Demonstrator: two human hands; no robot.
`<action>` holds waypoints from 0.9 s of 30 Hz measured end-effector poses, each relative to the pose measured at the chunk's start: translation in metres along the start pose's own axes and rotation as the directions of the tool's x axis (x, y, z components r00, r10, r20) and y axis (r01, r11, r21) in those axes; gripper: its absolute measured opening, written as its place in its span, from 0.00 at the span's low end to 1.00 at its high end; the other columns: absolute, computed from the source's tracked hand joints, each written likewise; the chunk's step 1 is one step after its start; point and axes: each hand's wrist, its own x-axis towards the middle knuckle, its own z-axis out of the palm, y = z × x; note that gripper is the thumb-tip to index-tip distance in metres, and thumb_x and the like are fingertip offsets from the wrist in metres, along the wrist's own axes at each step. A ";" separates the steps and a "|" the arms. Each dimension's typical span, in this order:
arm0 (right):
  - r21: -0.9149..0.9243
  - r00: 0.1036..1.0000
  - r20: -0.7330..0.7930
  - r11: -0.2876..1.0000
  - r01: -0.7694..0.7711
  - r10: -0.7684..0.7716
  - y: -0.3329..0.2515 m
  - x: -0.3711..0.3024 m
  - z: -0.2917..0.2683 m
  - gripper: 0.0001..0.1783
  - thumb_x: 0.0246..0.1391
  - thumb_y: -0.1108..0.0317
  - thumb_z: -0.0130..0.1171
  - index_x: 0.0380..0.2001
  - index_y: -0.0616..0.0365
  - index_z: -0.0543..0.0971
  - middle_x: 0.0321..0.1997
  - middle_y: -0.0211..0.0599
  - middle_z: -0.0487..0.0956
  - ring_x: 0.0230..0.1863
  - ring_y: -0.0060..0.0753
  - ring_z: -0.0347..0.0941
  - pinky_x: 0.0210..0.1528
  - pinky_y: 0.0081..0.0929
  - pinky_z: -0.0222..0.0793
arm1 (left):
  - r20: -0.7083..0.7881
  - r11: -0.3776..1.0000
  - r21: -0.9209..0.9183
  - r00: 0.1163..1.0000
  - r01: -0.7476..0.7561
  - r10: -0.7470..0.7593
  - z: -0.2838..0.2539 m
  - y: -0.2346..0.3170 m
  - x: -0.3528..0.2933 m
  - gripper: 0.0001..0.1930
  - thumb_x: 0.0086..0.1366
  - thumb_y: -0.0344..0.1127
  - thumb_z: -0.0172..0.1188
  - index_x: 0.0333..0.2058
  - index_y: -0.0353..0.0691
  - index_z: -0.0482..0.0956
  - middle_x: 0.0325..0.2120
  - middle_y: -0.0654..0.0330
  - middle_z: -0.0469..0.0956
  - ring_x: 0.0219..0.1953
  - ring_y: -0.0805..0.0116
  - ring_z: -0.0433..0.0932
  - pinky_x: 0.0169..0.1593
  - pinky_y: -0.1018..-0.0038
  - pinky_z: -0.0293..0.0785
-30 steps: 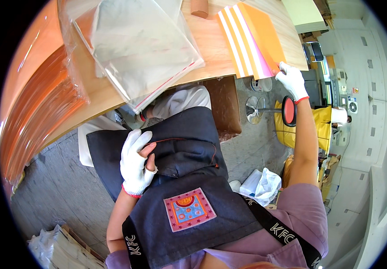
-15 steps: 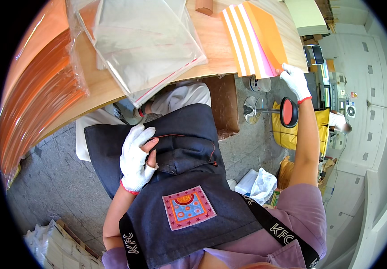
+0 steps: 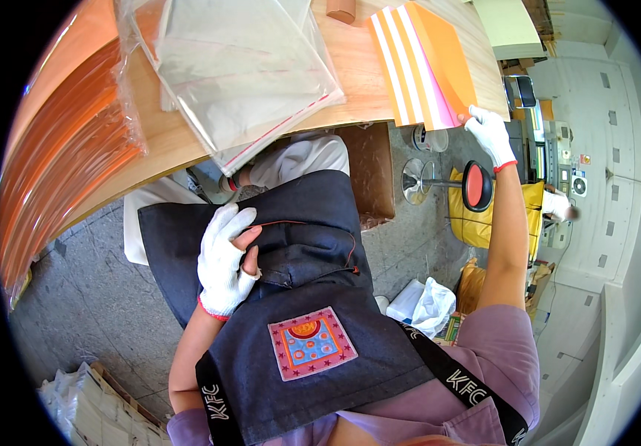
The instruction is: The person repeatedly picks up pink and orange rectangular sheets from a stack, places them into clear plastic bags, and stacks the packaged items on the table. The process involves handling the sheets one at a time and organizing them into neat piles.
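At the table's right front edge, my right hand (image 3: 491, 138), in a white glove with bare fingertips, pinches the near corner of an orange paper sheet (image 3: 443, 44). That sheet lies on top of a fanned stack of paper (image 3: 402, 82) with orange, white and pink bands. My left hand (image 3: 224, 262), gloved the same way, rests on the dark apron (image 3: 298, 260) over my lap. Its fingers are loosely stretched, thumb apart, with nothing in them. Clear plastic bags (image 3: 246, 67) lie flat in the middle of the table and overhang its front edge.
A tall pile of orange sheets in clear wrap (image 3: 60, 171) stands on the wooden table (image 3: 164, 137) at left. Pale green paper (image 3: 510, 26) sits at far right. Below are a cardboard box (image 3: 369, 171), a red-topped stool (image 3: 476, 186) and a white plastic bag (image 3: 433, 306).
Almost nothing differs. The view has shifted very slightly; my right hand keeps hold of the sheet's corner and my left hand stays on the apron.
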 end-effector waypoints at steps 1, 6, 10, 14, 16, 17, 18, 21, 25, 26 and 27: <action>0.020 1.000 -0.002 1.000 -0.003 0.003 0.001 0.000 0.000 0.26 0.46 0.52 0.59 0.42 0.65 0.76 0.41 0.55 0.77 0.45 0.47 0.74 0.48 0.30 0.66 | 0.004 1.000 0.002 1.000 0.003 -0.003 0.000 0.000 0.000 0.13 0.54 0.26 0.54 0.40 0.34 0.75 0.46 0.48 0.74 0.53 0.44 0.68 0.55 0.59 0.64; -0.007 1.000 -0.010 1.000 0.003 -0.003 -0.002 -0.001 -0.001 0.26 0.47 0.53 0.58 0.41 0.65 0.76 0.41 0.55 0.77 0.46 0.47 0.74 0.48 0.30 0.66 | 0.009 1.000 -0.002 1.000 0.012 -0.012 -0.001 0.000 -0.001 0.12 0.54 0.26 0.54 0.40 0.34 0.75 0.46 0.48 0.74 0.53 0.44 0.68 0.55 0.59 0.64; -0.015 1.000 0.002 1.000 0.009 -0.009 -0.002 0.000 -0.001 0.25 0.47 0.53 0.58 0.41 0.65 0.76 0.40 0.53 0.78 0.45 0.45 0.74 0.48 0.29 0.66 | -0.001 1.000 -0.006 1.000 0.013 -0.013 0.000 -0.001 -0.002 0.12 0.55 0.27 0.55 0.40 0.34 0.75 0.46 0.48 0.74 0.53 0.43 0.68 0.55 0.58 0.64; -0.041 0.998 0.062 0.999 -0.023 0.026 -0.007 0.001 -0.006 0.24 0.47 0.54 0.57 0.41 0.64 0.77 0.38 0.51 0.78 0.43 0.44 0.75 0.47 0.29 0.66 | -0.011 1.000 -0.005 1.000 0.006 -0.006 -0.001 -0.002 -0.002 0.12 0.55 0.27 0.54 0.40 0.34 0.75 0.46 0.48 0.74 0.52 0.43 0.68 0.55 0.58 0.64; -0.035 0.998 0.052 0.999 -0.033 0.034 -0.009 0.001 -0.006 0.23 0.47 0.55 0.56 0.42 0.63 0.77 0.38 0.50 0.79 0.42 0.43 0.75 0.47 0.29 0.66 | -0.031 1.000 0.002 0.999 0.008 -0.008 -0.001 -0.002 0.000 0.16 0.50 0.24 0.57 0.40 0.38 0.75 0.46 0.52 0.74 0.51 0.46 0.69 0.54 0.60 0.66; -0.031 0.999 0.034 0.999 -0.019 0.020 -0.009 0.002 -0.005 0.22 0.47 0.56 0.56 0.40 0.62 0.77 0.36 0.50 0.79 0.41 0.44 0.75 0.45 0.29 0.66 | -0.041 1.000 0.005 0.999 0.009 -0.008 -0.002 -0.002 0.000 0.18 0.47 0.22 0.58 0.40 0.40 0.75 0.46 0.54 0.74 0.51 0.47 0.69 0.53 0.60 0.67; -0.027 1.000 0.017 1.000 -0.006 0.007 -0.008 0.002 -0.003 0.20 0.47 0.56 0.56 0.37 0.61 0.78 0.34 0.50 0.79 0.39 0.45 0.75 0.44 0.30 0.67 | -0.041 1.000 0.004 0.999 0.007 -0.007 -0.002 -0.002 0.001 0.18 0.47 0.22 0.58 0.40 0.40 0.75 0.46 0.54 0.74 0.51 0.47 0.70 0.53 0.60 0.67; -0.066 1.000 0.022 0.998 -0.006 0.008 -0.012 0.001 -0.005 0.17 0.45 0.56 0.57 0.30 0.61 0.77 0.29 0.48 0.77 0.35 0.48 0.74 0.38 0.33 0.67 | -0.027 1.000 -0.013 1.000 -0.001 0.001 -0.003 -0.001 0.003 0.17 0.49 0.23 0.57 0.40 0.38 0.75 0.45 0.52 0.74 0.50 0.46 0.70 0.53 0.60 0.67; -0.194 0.999 0.027 0.981 0.031 -0.027 -0.034 -0.009 -0.007 0.18 0.42 0.53 0.58 0.25 0.59 0.72 0.25 0.48 0.75 0.31 0.51 0.73 0.33 0.38 0.66 | 0.030 0.994 -0.108 0.999 -0.033 0.036 0.001 0.007 0.021 0.14 0.53 0.26 0.55 0.41 0.35 0.75 0.42 0.49 0.75 0.47 0.48 0.72 0.51 0.62 0.67; -0.215 0.998 0.030 0.975 0.056 -0.051 -0.035 -0.010 -0.006 0.18 0.42 0.53 0.58 0.27 0.58 0.73 0.25 0.49 0.75 0.32 0.51 0.73 0.33 0.39 0.67 | 0.049 0.986 -0.161 0.998 -0.033 0.041 0.006 0.014 0.030 0.14 0.53 0.27 0.55 0.41 0.35 0.75 0.42 0.50 0.75 0.45 0.50 0.73 0.50 0.63 0.68; -0.230 0.997 0.026 0.970 0.078 -0.074 -0.036 -0.010 -0.006 0.19 0.42 0.53 0.57 0.29 0.58 0.73 0.26 0.49 0.76 0.32 0.51 0.73 0.33 0.40 0.67 | 0.114 0.981 -0.196 0.993 -0.007 0.030 0.011 0.021 0.044 0.15 0.53 0.28 0.56 0.42 0.35 0.75 0.41 0.50 0.75 0.44 0.54 0.75 0.48 0.67 0.69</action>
